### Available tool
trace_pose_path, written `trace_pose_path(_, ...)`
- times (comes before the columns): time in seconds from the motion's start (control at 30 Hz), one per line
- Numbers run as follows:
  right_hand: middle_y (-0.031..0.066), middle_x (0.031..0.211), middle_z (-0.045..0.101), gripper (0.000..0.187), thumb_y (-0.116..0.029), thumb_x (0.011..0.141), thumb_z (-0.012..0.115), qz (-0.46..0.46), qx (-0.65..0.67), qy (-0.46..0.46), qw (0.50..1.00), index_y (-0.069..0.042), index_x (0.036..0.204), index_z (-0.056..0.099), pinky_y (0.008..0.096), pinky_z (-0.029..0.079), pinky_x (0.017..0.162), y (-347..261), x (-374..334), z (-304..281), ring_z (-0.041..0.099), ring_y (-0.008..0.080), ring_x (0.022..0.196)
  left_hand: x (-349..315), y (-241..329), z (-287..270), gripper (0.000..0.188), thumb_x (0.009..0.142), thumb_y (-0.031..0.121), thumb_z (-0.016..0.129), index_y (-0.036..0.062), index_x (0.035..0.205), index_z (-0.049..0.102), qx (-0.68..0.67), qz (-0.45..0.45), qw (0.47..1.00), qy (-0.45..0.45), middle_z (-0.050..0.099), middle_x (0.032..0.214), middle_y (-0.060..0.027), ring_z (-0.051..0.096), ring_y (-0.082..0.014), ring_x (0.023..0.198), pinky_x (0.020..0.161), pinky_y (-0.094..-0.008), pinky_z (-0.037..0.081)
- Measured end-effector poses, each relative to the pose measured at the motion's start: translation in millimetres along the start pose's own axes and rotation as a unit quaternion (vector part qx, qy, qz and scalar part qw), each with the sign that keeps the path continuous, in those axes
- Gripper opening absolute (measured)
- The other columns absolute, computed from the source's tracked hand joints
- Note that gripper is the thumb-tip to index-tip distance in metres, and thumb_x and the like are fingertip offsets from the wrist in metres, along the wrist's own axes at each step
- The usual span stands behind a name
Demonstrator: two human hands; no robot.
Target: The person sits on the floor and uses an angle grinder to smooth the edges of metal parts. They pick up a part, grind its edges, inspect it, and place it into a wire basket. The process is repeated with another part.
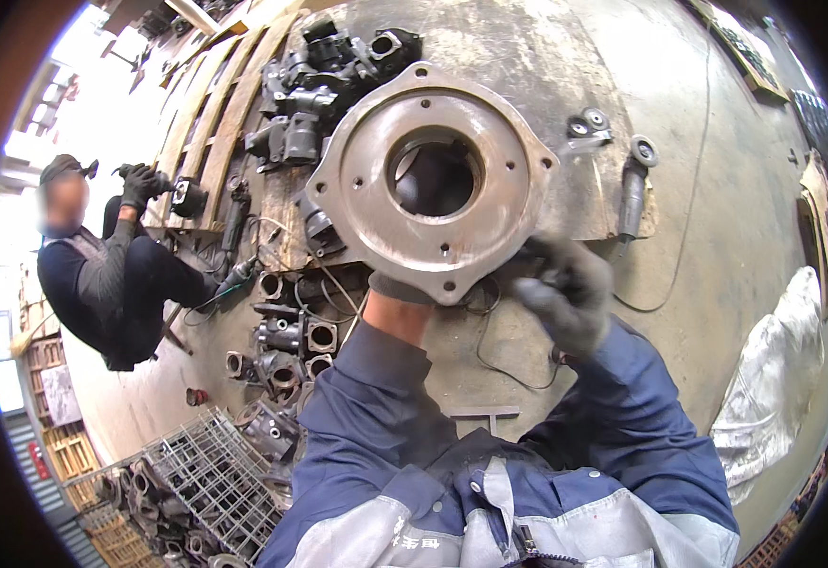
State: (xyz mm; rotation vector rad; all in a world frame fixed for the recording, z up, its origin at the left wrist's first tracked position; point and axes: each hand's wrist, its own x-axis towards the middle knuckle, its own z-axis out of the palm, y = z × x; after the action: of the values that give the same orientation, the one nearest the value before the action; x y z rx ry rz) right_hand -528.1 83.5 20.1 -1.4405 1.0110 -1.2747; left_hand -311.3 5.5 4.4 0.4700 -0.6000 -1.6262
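A large round metal flange (pixel 357 222) with a wide central bore and several bolt holes is held up in front of me, its machined face toward me. My left hand (pixel 400 287) supports it from behind; only the glove's cuff and the wrist show below the rim, and the fingers are hidden. Something dark shows through the bore. My right hand (pixel 570 293), in a dark grey glove, is beside the flange's lower right edge. Motion blurs its fingers, so I cannot tell whether they touch the flange or hold something.
Black castings (pixel 305 95) are heaped on a worn board (pixel 527 47). An angle grinder (pixel 633 189) lies at the right with its cord. More castings (pixel 281 331) and a wire basket (pixel 215 483) are at the left, where a person (pixel 111 265) crouches by a pallet (pixel 210 114) handling a part.
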Motion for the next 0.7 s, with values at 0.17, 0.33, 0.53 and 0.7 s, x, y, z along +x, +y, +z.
trace_pose_path(0.17,0.0093,0.104,0.073,0.043,-0.015,0.108,0.055,0.159,0.023,0.025,0.987,0.004,0.146,0.058,0.0251,0.053,0.063,-7.3,-33.9,-35.5,0.062,0.0082,0.069,-38.5,30.1,-30.7,0.07,0.109,0.061,0.055,0.0058,0.152,0.055,0.005,-0.021,0.999,0.03,0.065,0.141,-0.0104,0.065,-0.0257,0.127,0.114,-0.0441,0.051)
trace_pose_path(0.33,0.0074,0.092,0.071,0.038,-0.013,0.107,0.061,0.159,0.002,-0.17,0.973,0.003,0.141,0.062,0.0291,0.052,0.062,15.2,-52.6,-60.8,0.065,0.0114,0.073,-55.7,46.7,-43.7,0.069,0.109,0.061,0.055,0.0059,0.152,0.055,-0.003,-0.029,0.999,0.031,0.065,0.142,-0.0104,0.065,-0.0257,0.127,0.114,-0.0442,0.051)
trace_pose_path(0.53,0.0061,0.089,0.066,0.052,-0.001,0.1,0.067,0.125,-0.08,-0.283,0.947,-0.002,0.151,0.058,0.0314,0.051,0.066,22.1,-53.6,-30.7,0.062,0.0143,0.072,-45.7,54.7,-50.2,0.069,0.109,0.06,0.055,0.006,0.152,0.054,-0.009,-0.029,0.999,0.026,0.065,0.142,-0.0105,0.065,-0.0257,0.128,0.114,-0.0442,0.051)
trace_pose_path(0.7,0.0058,0.092,0.063,0.064,0.008,0.095,0.064,0.162,0.023,-0.327,0.931,-0.001,0.157,0.052,0.0305,0.05,0.07,10.4,-37.5,4.3,0.059,0.0131,0.076,-43.5,47.4,-46.6,0.069,0.11,0.06,0.055,0.006,0.152,0.054,-0.008,-0.053,0.998,0.016,0.064,0.142,-0.0105,0.065,-0.0257,0.128,0.115,-0.0442,0.051)
